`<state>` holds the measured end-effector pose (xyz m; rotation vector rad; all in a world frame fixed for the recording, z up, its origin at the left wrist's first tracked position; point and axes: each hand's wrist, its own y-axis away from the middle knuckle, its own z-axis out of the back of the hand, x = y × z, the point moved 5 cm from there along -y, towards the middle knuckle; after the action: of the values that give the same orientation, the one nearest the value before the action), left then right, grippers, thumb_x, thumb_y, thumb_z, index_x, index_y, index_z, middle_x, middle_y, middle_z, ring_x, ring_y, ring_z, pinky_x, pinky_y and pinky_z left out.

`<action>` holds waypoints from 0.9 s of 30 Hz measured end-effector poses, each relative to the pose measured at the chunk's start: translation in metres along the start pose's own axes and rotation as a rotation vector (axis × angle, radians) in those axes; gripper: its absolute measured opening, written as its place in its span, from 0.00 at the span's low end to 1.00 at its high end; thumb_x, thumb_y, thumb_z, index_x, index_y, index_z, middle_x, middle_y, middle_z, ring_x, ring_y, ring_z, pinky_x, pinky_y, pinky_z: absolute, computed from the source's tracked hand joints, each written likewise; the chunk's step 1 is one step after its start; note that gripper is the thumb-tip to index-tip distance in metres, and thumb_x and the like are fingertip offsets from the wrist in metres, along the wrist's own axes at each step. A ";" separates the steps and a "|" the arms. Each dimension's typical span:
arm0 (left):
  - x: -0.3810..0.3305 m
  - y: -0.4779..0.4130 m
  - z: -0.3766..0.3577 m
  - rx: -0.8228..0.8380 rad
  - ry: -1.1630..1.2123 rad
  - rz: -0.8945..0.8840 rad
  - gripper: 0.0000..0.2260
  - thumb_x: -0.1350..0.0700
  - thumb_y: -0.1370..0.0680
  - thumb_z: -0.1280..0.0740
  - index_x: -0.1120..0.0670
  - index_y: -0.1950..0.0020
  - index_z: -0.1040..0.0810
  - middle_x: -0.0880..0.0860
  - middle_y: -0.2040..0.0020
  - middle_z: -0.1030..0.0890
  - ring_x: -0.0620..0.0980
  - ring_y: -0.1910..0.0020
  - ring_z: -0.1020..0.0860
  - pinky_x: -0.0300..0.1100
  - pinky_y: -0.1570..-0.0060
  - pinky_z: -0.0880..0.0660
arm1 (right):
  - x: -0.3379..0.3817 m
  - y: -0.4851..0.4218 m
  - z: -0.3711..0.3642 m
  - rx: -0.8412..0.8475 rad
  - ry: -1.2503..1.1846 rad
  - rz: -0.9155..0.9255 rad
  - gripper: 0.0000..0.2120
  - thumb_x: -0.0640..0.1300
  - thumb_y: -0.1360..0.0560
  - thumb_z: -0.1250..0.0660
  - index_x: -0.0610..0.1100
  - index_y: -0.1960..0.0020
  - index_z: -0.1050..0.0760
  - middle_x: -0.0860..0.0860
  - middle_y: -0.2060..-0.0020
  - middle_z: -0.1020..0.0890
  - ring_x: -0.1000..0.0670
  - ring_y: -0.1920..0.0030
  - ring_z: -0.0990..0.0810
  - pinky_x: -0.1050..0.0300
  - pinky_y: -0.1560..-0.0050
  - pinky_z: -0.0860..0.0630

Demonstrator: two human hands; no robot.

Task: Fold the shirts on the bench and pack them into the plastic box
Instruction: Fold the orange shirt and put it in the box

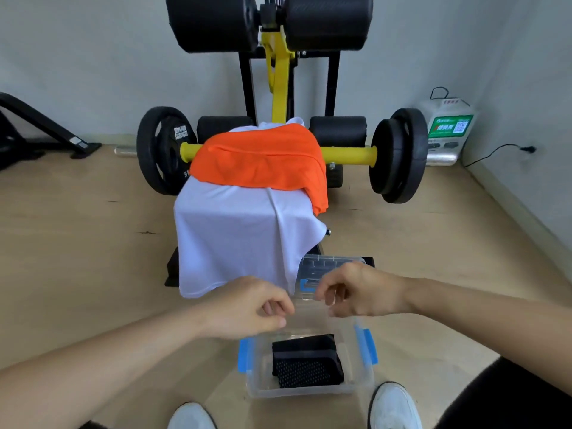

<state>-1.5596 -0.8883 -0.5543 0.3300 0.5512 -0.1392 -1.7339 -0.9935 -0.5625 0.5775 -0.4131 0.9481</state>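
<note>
A white shirt is draped over the near end of the bench and hangs down its front. An orange shirt lies crumpled on top of it, farther back. On the floor below stands the clear plastic box with blue clips, and a folded black shirt lies inside it. Both hands hover just above the box's far rim. My left hand is curled into a loose fist with nothing in it. My right hand is empty, with its fingers bent and apart, close to the lid.
The box's clear lid leans against the bench foot behind the box. A yellow bar with black weight plates crosses behind the bench. My white shoes stand beside the box. A white device with a cable sits by the right wall.
</note>
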 end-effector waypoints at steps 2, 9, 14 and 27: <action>-0.009 0.004 0.033 -0.106 0.003 -0.039 0.10 0.50 0.23 0.30 0.44 0.43 0.17 0.39 0.51 0.16 0.36 0.50 0.20 0.36 0.46 0.24 | 0.019 0.002 0.033 -0.101 -0.015 0.056 0.10 0.42 0.29 0.26 0.51 0.49 0.18 0.56 0.60 0.17 0.59 0.61 0.21 0.68 0.59 0.24; -0.010 -0.022 0.130 -0.557 -0.012 -0.114 0.10 0.50 0.26 0.32 0.43 0.45 0.17 0.38 0.54 0.16 0.40 0.52 0.18 0.46 0.48 0.21 | 0.036 -0.016 0.130 -0.568 -0.112 0.165 0.06 0.39 0.30 0.25 0.48 0.55 0.17 0.56 0.64 0.16 0.56 0.61 0.18 0.61 0.56 0.21; -0.002 -0.050 0.150 -0.634 -0.209 -0.113 0.13 0.48 0.25 0.34 0.43 0.42 0.19 0.40 0.48 0.19 0.42 0.46 0.22 0.48 0.47 0.23 | 0.014 -0.051 0.149 -0.645 -0.086 0.109 0.08 0.44 0.31 0.23 0.50 0.53 0.18 0.57 0.60 0.17 0.54 0.60 0.18 0.51 0.53 0.20; 0.017 -0.091 0.161 -0.758 -0.226 -0.087 0.02 0.48 0.22 0.30 0.43 0.53 0.18 0.39 0.53 0.18 0.46 0.51 0.22 0.47 0.54 0.25 | -0.003 -0.077 0.139 -0.498 -0.117 0.061 0.23 0.56 0.33 0.21 0.52 0.41 0.22 0.60 0.52 0.21 0.61 0.55 0.21 0.67 0.53 0.24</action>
<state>-1.4860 -1.0297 -0.4596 -0.4439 0.3600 -0.0425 -1.6811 -1.1167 -0.4780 0.1665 -0.7475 0.8302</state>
